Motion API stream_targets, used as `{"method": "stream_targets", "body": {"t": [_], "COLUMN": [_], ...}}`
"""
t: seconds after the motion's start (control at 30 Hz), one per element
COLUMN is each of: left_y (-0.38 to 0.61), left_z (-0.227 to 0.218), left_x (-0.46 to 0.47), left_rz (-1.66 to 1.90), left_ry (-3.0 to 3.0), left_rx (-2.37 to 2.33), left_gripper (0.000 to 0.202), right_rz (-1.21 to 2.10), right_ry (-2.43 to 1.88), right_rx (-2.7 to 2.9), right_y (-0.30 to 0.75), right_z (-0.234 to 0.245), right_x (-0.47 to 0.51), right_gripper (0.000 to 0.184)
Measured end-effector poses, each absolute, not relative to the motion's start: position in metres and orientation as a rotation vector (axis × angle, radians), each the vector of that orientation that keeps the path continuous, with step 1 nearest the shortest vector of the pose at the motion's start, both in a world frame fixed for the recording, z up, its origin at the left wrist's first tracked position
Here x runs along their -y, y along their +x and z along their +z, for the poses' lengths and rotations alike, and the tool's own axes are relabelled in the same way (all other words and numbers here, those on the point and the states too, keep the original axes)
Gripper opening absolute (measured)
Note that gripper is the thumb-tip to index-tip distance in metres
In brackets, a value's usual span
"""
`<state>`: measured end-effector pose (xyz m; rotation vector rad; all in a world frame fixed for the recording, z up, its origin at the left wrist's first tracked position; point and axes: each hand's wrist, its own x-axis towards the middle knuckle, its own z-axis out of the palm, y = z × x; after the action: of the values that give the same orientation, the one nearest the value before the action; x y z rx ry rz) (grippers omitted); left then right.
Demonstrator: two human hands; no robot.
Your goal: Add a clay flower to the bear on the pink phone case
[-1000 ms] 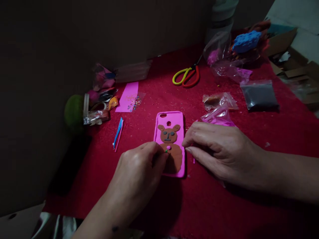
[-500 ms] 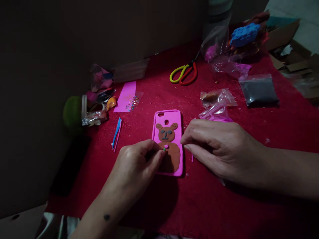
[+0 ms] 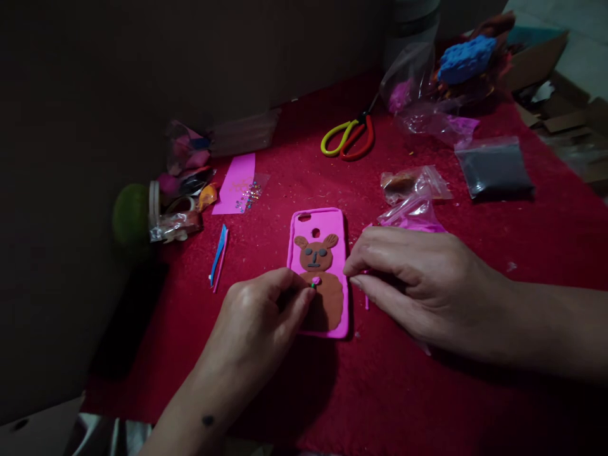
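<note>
A pink phone case [image 3: 327,221] lies upright before me on the red cloth, bearing a flat brown clay bear [image 3: 329,307] with grey eyes, nose and mouth. On the bear's chest sits a small pink clay blob [image 3: 316,280], with a tiny green clay piece [image 3: 313,285] just below it. My left hand [image 3: 261,310] reaches over the case's lower left, thumb and forefinger pinched at the green piece. My right hand [image 3: 418,285] rests by the case's right edge, fingertips pressed together against or very near the rim; what they hold, if anything, is hidden.
Yellow-and-red-handled scissors [image 3: 349,138] lie behind the case. A blue tool [image 3: 218,254] is at left, near a pink sheet [image 3: 235,183] with gems. Clay bags, including a dark one [image 3: 494,170], stand right. A green-topped jar [image 3: 132,215] and cardboard boxes [image 3: 567,123] flank the table.
The view has shifted slightly, with the surroundings sliding a little left. Both hands keep nearly the same pose at the case; a bit more green shows at the left fingertips.
</note>
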<state>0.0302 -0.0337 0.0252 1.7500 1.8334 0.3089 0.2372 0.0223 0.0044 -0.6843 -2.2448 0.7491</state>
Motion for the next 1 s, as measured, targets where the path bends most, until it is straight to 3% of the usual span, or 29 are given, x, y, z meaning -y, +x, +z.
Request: {"method": "stream_targets", "body": {"t": [0.6,1.0], "left_y": [0.0329,0.0273], "left_z": [0.0257,0.0237], "left_x": [0.0326,0.0347], "left_rz": [0.272,0.469], "left_ry": [1.89,1.825], "left_rx": [-1.824,-1.764], "left_gripper": [0.013,0.007], "right_rz": [0.76,0.773], "right_ry": [-0.68,-0.702], "right_rx": [2.258,2.257], "right_y": [0.2375,0.2388], "right_z": [0.0049,0.0065], "right_x": [-0.0209,-0.0213], "right_gripper": [0.019,0.017]}}
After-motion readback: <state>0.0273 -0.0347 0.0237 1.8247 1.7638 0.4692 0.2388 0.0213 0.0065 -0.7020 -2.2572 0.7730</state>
